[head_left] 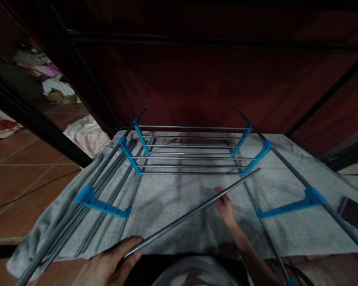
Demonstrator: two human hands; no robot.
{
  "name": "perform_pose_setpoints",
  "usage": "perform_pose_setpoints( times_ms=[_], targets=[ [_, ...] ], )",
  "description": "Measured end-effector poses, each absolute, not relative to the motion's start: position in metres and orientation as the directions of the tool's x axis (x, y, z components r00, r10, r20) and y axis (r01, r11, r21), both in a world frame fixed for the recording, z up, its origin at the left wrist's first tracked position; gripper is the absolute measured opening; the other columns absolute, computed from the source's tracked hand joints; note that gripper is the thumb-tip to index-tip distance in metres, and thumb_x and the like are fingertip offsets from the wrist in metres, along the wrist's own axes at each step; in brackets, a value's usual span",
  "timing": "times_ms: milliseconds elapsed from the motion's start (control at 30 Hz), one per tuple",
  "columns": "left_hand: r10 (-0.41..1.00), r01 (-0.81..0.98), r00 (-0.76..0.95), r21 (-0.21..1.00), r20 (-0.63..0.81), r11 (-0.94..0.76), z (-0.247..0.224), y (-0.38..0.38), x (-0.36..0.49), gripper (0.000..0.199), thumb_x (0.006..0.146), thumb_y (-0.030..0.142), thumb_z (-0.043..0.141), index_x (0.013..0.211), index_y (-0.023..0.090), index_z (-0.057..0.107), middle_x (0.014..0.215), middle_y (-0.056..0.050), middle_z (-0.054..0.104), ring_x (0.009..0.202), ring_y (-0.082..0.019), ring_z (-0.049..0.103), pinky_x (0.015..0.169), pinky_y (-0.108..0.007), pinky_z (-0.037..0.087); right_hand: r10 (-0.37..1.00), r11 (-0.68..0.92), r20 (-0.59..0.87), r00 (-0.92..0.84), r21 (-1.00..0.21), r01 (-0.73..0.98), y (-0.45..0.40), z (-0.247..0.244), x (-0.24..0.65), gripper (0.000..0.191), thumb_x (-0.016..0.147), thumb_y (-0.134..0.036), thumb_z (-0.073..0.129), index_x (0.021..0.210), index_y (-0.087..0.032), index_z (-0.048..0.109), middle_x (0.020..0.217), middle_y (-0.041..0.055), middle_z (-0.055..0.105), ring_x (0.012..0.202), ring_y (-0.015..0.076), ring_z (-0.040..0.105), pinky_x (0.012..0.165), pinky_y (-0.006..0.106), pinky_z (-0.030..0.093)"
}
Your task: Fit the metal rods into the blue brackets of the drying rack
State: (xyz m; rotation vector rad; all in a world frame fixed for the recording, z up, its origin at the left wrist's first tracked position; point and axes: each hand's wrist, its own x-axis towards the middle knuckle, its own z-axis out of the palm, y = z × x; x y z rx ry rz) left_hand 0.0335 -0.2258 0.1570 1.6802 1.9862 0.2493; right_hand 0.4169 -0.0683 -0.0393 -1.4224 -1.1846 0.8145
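A grey metal rod (185,216) slants across the front of a half-built rack. My left hand (116,260) grips its lower end, thumb and fingers closed round it. Farther up the rod, my right hand (225,204) pinches it between thumb and fingers. The rack frame has long grey side poles joined by blue plastic brackets. Several thin crossbars (193,158) span the far brackets. Nearer me, the left blue bracket (106,206) and the right blue bracket (292,205) have no rod between them.
Several loose rods (107,212) lie along the left on a grey cloth (164,190). A dark red metal door (197,79) stands behind the rack. At the right edge lies a dark flat object (355,216). Cloths (59,87) lie on the tiled floor (44,163) at the left.
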Motion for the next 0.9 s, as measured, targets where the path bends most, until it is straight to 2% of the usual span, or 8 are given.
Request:
perform_pose_setpoints(
  times_ms=[100,167,267,400,567,667,900],
  targets=[
    [0.948,0.799,0.05,0.582,-0.316,0.152,0.136,-0.203,0.042,0.042,0.084,0.057,0.054,0.11,0.034,0.078,0.103,0.002,0.08,0.095,-0.025,0.075,0.084,-0.027,0.059,0.944,-0.031,-0.06,0.325,-0.995,-0.092,-0.068,-0.031,0.422,0.024,0.072,-0.036,0.073,0.092,-0.023,0.075,0.111,0.0072,0.075,0.116,0.0287,0.062,0.111,0.046,0.045],
    [0.949,0.779,0.077,0.612,-0.307,0.135,0.123,-0.193,0.041,0.041,0.087,0.054,0.053,0.111,0.032,0.078,0.105,0.001,0.079,0.098,-0.024,0.075,0.085,-0.025,0.058,0.939,-0.066,-0.13,0.32,-0.977,-0.203,-0.071,-0.025,0.425,0.023,0.07,-0.035,0.075,0.09,-0.023,0.074,0.11,0.0067,0.075,0.115,0.0276,0.063,0.111,0.047,0.045],
    [0.949,0.804,0.056,0.577,-0.309,0.141,0.109,-0.183,0.035,0.041,0.087,0.052,0.052,0.112,0.031,0.077,0.11,0.002,0.079,0.105,-0.024,0.074,0.09,-0.027,0.057,0.952,-0.101,-0.192,0.237,-0.932,-0.349,-0.079,-0.017,0.432,0.02,0.071,-0.027,0.071,0.091,-0.024,0.073,0.104,0.0051,0.075,0.109,0.0253,0.068,0.108,0.045,0.049],
    [0.94,0.864,0.019,0.478,-0.341,0.156,0.103,-0.171,0.03,0.039,0.086,0.047,0.051,0.112,0.032,0.076,0.115,0.003,0.078,0.11,-0.025,0.073,0.096,-0.031,0.056,0.955,-0.203,-0.29,0.064,-0.794,-0.573,-0.083,-0.012,0.44,0.018,0.07,-0.023,0.069,0.088,-0.024,0.07,0.101,0.0037,0.076,0.101,0.024,0.072,0.104,0.046,0.053],
    [0.935,0.911,0.055,0.402,-0.351,0.097,0.093,-0.156,0.036,0.037,0.092,0.036,0.047,0.115,0.032,0.074,0.12,0.002,0.076,0.115,-0.021,0.071,0.1,-0.029,0.054,0.915,-0.265,-0.395,0.086,-0.747,-0.609,-0.078,-0.018,0.443,0.015,0.08,-0.034,0.073,0.091,-0.022,0.071,0.096,0.0059,0.077,0.093,0.0231,0.074,0.092,0.041,0.059],
    [0.932,0.941,0.07,0.334,-0.356,0.057,0.082,-0.146,0.046,0.037,0.093,0.026,0.046,0.118,0.028,0.073,0.123,-0.001,0.075,0.115,-0.022,0.071,0.101,-0.031,0.053,0.885,-0.286,-0.448,0.126,-0.736,-0.613,-0.078,-0.021,0.441,0.019,0.078,-0.035,0.079,0.088,-0.021,0.071,0.087,0.0033,0.077,0.083,0.0206,0.075,0.084,0.036,0.061],
    [0.907,0.925,0.232,0.368,-0.352,-0.094,0.082,-0.12,0.101,0.039,0.099,0.023,0.041,0.13,0.023,0.066,0.124,-0.009,0.074,0.112,-0.026,0.071,0.096,-0.036,0.054,0.892,-0.294,-0.442,0.097,-0.729,-0.618,-0.08,-0.016,0.439,0.021,0.075,-0.032,0.083,0.089,-0.021,0.072,0.089,0.0033,0.078,0.087,0.0198,0.075,0.085,0.034,0.061]
  ],
)
